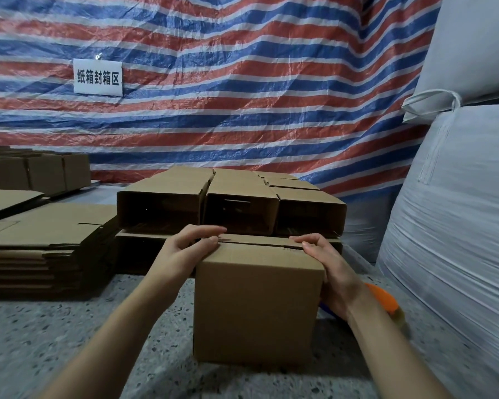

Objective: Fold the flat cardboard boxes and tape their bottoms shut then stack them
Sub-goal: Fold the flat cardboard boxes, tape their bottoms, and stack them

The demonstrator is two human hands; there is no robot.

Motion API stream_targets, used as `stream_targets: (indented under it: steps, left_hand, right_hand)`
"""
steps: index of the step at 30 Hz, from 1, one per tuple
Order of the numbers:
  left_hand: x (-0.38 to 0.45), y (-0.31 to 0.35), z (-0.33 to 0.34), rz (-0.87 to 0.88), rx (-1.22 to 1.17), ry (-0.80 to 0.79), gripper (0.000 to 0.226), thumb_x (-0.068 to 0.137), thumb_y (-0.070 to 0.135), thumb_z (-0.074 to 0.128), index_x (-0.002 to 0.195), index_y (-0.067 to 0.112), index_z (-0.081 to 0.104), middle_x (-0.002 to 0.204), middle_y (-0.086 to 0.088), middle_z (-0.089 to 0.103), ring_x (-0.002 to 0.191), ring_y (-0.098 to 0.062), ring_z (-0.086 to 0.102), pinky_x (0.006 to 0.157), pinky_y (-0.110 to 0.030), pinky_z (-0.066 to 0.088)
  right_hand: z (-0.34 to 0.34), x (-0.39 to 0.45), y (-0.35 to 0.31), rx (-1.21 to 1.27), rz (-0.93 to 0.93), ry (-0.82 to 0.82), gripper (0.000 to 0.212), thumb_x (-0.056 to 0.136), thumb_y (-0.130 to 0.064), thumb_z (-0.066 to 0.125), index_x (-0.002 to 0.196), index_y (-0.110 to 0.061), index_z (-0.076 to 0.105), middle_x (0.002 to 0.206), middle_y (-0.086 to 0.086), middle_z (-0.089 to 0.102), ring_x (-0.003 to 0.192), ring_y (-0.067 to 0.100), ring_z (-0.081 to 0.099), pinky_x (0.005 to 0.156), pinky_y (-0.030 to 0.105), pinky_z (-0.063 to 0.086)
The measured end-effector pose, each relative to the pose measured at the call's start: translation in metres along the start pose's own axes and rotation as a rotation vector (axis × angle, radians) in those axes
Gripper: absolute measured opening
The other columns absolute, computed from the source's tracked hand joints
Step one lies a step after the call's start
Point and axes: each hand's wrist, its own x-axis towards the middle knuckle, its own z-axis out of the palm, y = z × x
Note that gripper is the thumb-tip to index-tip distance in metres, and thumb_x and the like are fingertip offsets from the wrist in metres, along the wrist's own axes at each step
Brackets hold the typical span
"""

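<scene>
The cardboard box (257, 306) stands on the near floor with left hand (185, 249) and right hand (329, 269) gripping its top flaps; loosened pressure could let them spring open before taping.

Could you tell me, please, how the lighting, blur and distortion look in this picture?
Head view: dim, soft light; wide-angle bending bows the striped red-white-blue tarpaulin; the orange plastic tape dispenser is smeared; the white woven bulk sacks blur at the edge.
</scene>
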Motion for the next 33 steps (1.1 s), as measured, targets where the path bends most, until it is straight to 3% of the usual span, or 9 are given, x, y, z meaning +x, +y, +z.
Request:
stream_targets:
  steps: [4, 9, 12, 16, 21, 28, 30, 31, 33]
  left_hand:
    - [-0.002, 0.0, 0.002, -0.002, -0.013, 0.013, 0.017, 0.086, 0.035, 0.061, 0.086, 0.033, 0.078, 0.101, 0.013, 0.063, 0.095, -0.015, 0.06, 0.068, -0.026, 0.046]
    - [-0.001, 0.007, 0.0, 0.006, 0.118, 0.009, 0.025, 0.096, 0.026, 0.057, 0.085, 0.037, 0.078, 0.1, 0.016, 0.062, 0.094, -0.01, 0.061, 0.066, -0.021, 0.048]
    - [0.005, 0.027, -0.004, 0.011, 0.443, -0.057, 0.018, 0.095, 0.027, 0.059, 0.089, 0.037, 0.073, 0.105, 0.017, 0.058, 0.097, -0.01, 0.059, 0.073, -0.023, 0.05]
    - [0.008, 0.055, 0.013, 0.256, 1.1, -0.075, 0.021, 0.095, 0.025, 0.055, 0.109, 0.035, 0.067, 0.115, 0.017, 0.06, 0.114, -0.008, 0.053, 0.092, -0.024, 0.044]
    - [0.001, 0.052, 0.05, 0.284, 1.089, -0.352, 0.051, 0.096, 0.061, 0.037, 0.141, 0.04, 0.045, 0.145, 0.016, 0.049, 0.13, -0.007, 0.046, 0.106, -0.032, 0.043]
    - [0.008, 0.036, 0.049, 0.373, 1.132, -0.318, 0.056, 0.094, 0.068, 0.031, 0.141, 0.042, 0.046, 0.143, 0.021, 0.05, 0.127, -0.002, 0.048, 0.089, -0.019, 0.04]
    - [0.01, 0.036, 0.048, 0.354, 1.116, -0.336, 0.057, 0.093, 0.068, 0.031, 0.142, 0.042, 0.045, 0.144, 0.021, 0.049, 0.129, -0.002, 0.046, 0.092, -0.021, 0.039]
    - [0.01, 0.036, 0.048, 0.353, 1.114, -0.339, 0.057, 0.093, 0.068, 0.03, 0.142, 0.042, 0.045, 0.144, 0.021, 0.048, 0.13, -0.002, 0.045, 0.094, -0.021, 0.039]
    - [0.009, 0.035, 0.048, 0.355, 1.115, -0.336, 0.057, 0.093, 0.068, 0.03, 0.142, 0.042, 0.045, 0.145, 0.022, 0.047, 0.131, -0.001, 0.044, 0.094, -0.022, 0.038]
  right_hand:
    - [0.004, -0.001, 0.001, -0.03, -0.04, 0.039, 0.038, 0.085, -0.035, 0.059, 0.113, -0.01, 0.063, 0.125, 0.034, 0.057, 0.1, 0.036, 0.059, 0.088, 0.051, 0.043]
    - [0.005, 0.001, 0.007, -0.078, -0.075, 0.064, 0.018, 0.099, -0.028, 0.051, 0.103, -0.017, 0.066, 0.108, 0.025, 0.064, 0.092, 0.03, 0.061, 0.08, 0.047, 0.046]
    - [0.008, 0.001, 0.008, -0.073, -0.084, 0.079, 0.019, 0.102, -0.025, 0.048, 0.1, -0.018, 0.065, 0.095, 0.014, 0.066, 0.083, 0.024, 0.063, 0.072, 0.039, 0.049]
    - [0.009, 0.0, 0.006, -0.093, -0.083, 0.08, 0.019, 0.102, -0.026, 0.046, 0.102, -0.016, 0.063, 0.097, 0.014, 0.064, 0.083, 0.024, 0.062, 0.07, 0.037, 0.049]
    - [0.012, -0.002, 0.004, -0.099, -0.069, 0.077, 0.019, 0.102, -0.027, 0.045, 0.106, -0.016, 0.059, 0.106, 0.02, 0.059, 0.089, 0.03, 0.058, 0.072, 0.041, 0.047]
    - [0.002, -0.001, -0.002, -0.054, 0.034, -0.005, 0.03, 0.1, -0.046, 0.044, 0.104, -0.032, 0.07, 0.111, 0.015, 0.069, 0.099, 0.027, 0.068, 0.085, 0.039, 0.054]
    - [-0.017, 0.01, -0.002, -0.215, 0.035, 0.12, 0.033, 0.103, -0.049, 0.04, 0.115, -0.03, 0.065, 0.116, 0.004, 0.068, 0.111, 0.022, 0.064, 0.1, 0.044, 0.049]
    - [-0.028, 0.015, -0.003, -0.45, 0.045, 0.223, 0.033, 0.104, -0.049, 0.039, 0.116, -0.027, 0.061, 0.116, 0.002, 0.065, 0.109, 0.02, 0.062, 0.1, 0.045, 0.048]
    - [-0.054, 0.019, 0.0, -1.009, 0.103, 0.359, 0.037, 0.101, -0.056, 0.043, 0.101, -0.023, 0.06, 0.096, -0.001, 0.065, 0.086, 0.013, 0.062, 0.079, 0.038, 0.053]
